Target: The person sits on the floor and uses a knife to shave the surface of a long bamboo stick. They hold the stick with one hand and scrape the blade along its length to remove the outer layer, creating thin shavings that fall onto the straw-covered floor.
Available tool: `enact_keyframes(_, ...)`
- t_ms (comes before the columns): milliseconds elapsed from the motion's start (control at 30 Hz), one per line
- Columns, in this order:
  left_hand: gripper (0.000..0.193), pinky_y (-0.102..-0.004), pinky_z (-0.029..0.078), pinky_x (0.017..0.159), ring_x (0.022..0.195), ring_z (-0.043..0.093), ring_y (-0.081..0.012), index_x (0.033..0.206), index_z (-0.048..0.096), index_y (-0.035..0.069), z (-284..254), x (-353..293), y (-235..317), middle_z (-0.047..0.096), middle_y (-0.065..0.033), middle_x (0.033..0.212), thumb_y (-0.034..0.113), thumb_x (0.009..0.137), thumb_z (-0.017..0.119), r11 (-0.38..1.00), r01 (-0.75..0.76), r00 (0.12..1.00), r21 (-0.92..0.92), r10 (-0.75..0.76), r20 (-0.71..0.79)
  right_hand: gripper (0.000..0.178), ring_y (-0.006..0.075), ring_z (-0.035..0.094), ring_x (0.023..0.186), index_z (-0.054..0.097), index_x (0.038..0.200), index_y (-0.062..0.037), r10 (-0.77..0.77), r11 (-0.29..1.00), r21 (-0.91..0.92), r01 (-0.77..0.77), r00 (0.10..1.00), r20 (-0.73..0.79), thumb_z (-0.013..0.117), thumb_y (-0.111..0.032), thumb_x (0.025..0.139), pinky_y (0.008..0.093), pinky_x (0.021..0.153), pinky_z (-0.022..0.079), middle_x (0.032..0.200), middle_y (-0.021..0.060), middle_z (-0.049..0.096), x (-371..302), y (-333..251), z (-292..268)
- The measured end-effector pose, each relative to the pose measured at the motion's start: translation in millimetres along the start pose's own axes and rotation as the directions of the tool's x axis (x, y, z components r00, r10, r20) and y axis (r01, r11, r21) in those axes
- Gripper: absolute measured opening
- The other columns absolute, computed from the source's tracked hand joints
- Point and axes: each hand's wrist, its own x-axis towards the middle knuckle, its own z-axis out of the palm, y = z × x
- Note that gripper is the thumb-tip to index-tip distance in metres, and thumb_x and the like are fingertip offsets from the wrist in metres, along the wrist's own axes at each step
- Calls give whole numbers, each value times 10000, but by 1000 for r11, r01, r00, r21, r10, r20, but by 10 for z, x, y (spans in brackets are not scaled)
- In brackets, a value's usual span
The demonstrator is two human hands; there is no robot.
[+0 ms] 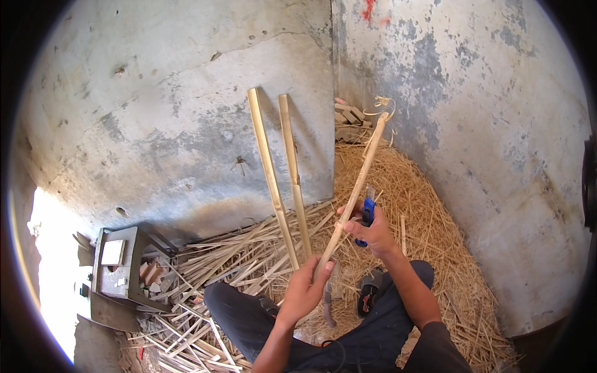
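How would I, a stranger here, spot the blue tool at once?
Find the heap of pale shavings by the right-hand wall. In front of it, look at the person's right hand. The blue tool is gripped there, short and vividly coloured beside the long, pale strip.

The floor (129, 359) bears a heap of tan shavings (429, 248) at right, scattered pale strips (217, 248) at left.

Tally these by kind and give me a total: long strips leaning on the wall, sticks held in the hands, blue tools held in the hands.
Long strips leaning on the wall: 2
Held stick: 1
Blue tool in the right hand: 1
Total: 4
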Motion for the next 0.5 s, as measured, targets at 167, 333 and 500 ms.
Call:
enact_keyframes(167,390,-327,452,704,729,489,-128,1184,663,0,-45,-60,155,554,-19,823,349,1197,489,1000,9,999,12,-9,-52,361,197,755,1017,694,1288,14,-100,985,-139,99,995,-2,699,-281,1080,377,880,593,1130,121,769,-53,-183,91)
enact_keyframes(333,355,-447,446,663,683,581,-335,1161,620,-2,-113,-142,194,562,-158,735,305,1202,447,996,-16,998,93,22,-66,341,243,765,842,727,1238,-36,-287,678,-666,312,946,150,715,-322,1052,403,737,573,987,129,751,-265,-309,181)
enact_keyframes(500,321,-527,422,637,677,602,-485,1112,566,-3,-108,-164,267,571,-237,703,282,1197,446,992,-41,995,121,52,-89,370,281,741,740,750,1223,-65,-357,357,-823,442,879,317,760,-365,1006,395,625,561,922,93,721,-423,-400,406)
